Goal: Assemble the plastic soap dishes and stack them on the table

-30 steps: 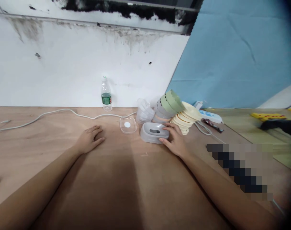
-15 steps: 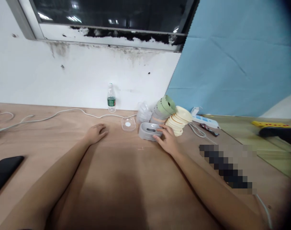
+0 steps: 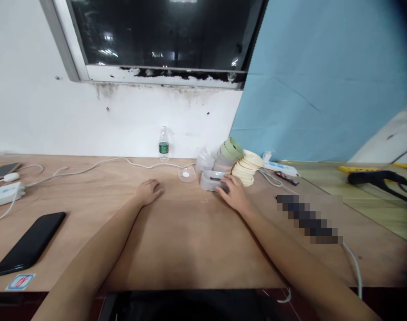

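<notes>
My right hand [image 3: 236, 195] has its thumb and fingers about the right end of a grey oval container [image 3: 207, 184] with a dark slot in its top. The container stands on the wooden table. To its left, my left hand [image 3: 147, 192] rests on the tabletop holding nothing, thumb apart and fingers slightly bent. Between the hands, farther back, lies a clear square lid [image 3: 191, 178] with a white round spot. Behind the container are stacked clear plastic pieces [image 3: 204, 159], a leaning stack of green and grey cups [image 3: 227, 150] and a tilted stack of cream rings or bowls [image 3: 244, 168].
A water bottle [image 3: 164, 149] stands against the wall. A black phone [image 3: 29, 243] and a white power strip [image 3: 4, 195] lie left. Along the back runs a white cable [image 3: 89, 167]. At right are another power strip [image 3: 281, 168] and a blurred-out dark object [image 3: 307, 219].
The head view has shifted, bringing the table's front edge and more of the phone into sight. Both hands keep about the same places, the right one still at the grey container.
</notes>
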`<state>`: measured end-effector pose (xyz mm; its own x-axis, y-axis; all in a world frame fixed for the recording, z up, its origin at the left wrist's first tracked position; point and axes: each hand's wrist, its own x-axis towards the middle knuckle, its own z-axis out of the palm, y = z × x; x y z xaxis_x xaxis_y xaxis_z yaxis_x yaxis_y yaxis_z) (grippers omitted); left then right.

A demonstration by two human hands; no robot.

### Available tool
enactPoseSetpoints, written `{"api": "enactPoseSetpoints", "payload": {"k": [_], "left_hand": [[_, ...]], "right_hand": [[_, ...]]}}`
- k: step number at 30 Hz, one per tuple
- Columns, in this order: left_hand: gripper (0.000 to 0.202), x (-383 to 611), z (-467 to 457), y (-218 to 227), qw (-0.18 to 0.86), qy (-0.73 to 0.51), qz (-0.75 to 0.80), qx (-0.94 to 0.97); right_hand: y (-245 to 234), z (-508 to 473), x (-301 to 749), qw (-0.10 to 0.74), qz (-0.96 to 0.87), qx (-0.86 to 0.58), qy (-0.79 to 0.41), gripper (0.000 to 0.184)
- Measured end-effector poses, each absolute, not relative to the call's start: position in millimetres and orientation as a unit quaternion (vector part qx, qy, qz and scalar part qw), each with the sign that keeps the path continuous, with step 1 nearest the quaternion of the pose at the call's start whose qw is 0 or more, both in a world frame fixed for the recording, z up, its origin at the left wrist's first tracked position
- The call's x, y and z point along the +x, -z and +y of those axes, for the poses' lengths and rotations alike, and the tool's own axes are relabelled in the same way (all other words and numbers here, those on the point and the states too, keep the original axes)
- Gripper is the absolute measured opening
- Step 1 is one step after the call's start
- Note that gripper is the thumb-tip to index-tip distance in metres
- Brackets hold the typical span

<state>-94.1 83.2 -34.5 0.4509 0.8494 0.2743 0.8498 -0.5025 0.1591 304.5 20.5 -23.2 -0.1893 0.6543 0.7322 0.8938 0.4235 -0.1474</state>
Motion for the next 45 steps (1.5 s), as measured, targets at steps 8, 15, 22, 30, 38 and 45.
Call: {"api": "enactPoseSetpoints", "payload": {"k": [8,15,22,30,38,45], "left_hand": [[0.053,-94,82,34,-0.007,0.167,-0.502,-0.849],[0.052,-94,83,36,-0.008,0.167,-0.498,-0.851],[0.052,-95,84,37,-0.015,0.174,-0.497,-0.850],[0.053,-96,87,41,-0.008,0.174,-0.494,-0.852],[0.052,-94,84,37,-0.011,0.168,-0.496,-0.852],[0.055,-96,85,38,-0.014,0.167,-0.497,-0.851]], "right_hand": [[22,21,309,0.379,-0.754,-0.508,0.172,0.038],[-3,26,295,0.396,-0.736,-0.514,0.193,0.035],[-60,84,263,0.426,-0.716,-0.536,0.135,0.044],[-46,86,253,0.510,-0.651,-0.546,0.130,0.037],[13,39,300,0.469,-0.686,-0.519,0.202,0.030],[24,45,319,0.489,-0.631,-0.584,0.148,0.028]]}}
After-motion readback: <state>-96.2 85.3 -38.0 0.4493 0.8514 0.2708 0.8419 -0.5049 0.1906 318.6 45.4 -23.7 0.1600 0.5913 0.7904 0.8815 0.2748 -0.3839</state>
